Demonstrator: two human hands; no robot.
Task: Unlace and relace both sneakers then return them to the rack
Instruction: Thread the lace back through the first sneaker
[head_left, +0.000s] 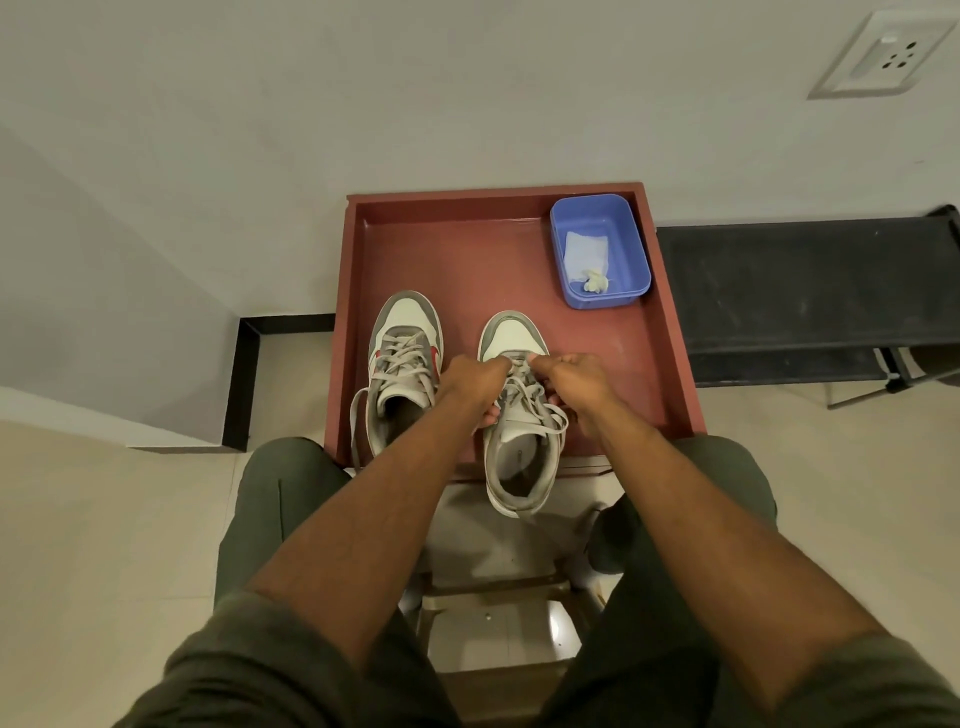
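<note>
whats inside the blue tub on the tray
Inside the blue tub lie a flat pale sheet and a small crumpled whitish wad. Anything under the sheet is hidden.

No legible text anywhere — only a dark printed mark on the insole of the right sneaker (522, 415), too small and blurred to read; no brand name or number readable on either shoe.
</note>
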